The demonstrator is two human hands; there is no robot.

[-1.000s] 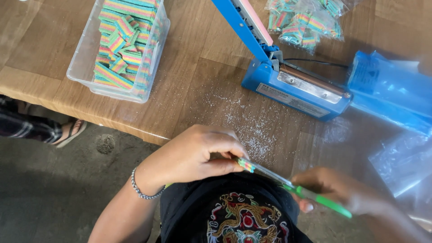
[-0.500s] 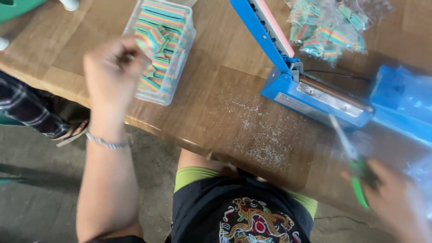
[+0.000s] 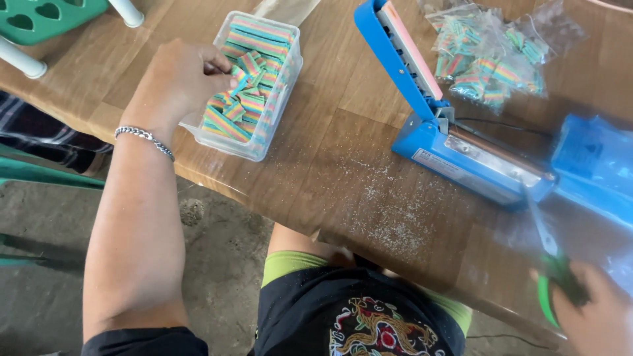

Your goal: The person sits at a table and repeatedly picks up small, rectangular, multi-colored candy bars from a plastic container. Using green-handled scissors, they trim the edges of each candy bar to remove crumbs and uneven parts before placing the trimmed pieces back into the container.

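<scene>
My left hand [image 3: 177, 82] reaches into a clear plastic tub [image 3: 280, 112] of rainbow-striped candy strips [image 3: 247, 99], fingers curled among the pieces at the tub's left side. Whether it grips a piece is hidden by the knuckles. A silver chain bracelet [image 3: 144, 138] sits on that wrist. At the lower right corner my right hand [image 3: 593, 316] holds green-handled scissors [image 3: 547, 264], blades pointing up toward the blue heat sealer [image 3: 461, 155], whose arm is raised.
Several small clear bags of candy [image 3: 491, 59] lie at the back right. Blue plastic [image 3: 597, 165] lies right of the sealer. Sugar grains dust the wooden table [image 3: 369, 198]. A green stool [image 3: 46, 16] stands at the top left, and a person's plaid sleeve [image 3: 39, 132] shows at the left.
My left hand left the scissors near my body, swung out to the left and settled into the candy tub. My right hand carried the scissors to the lower right.
</scene>
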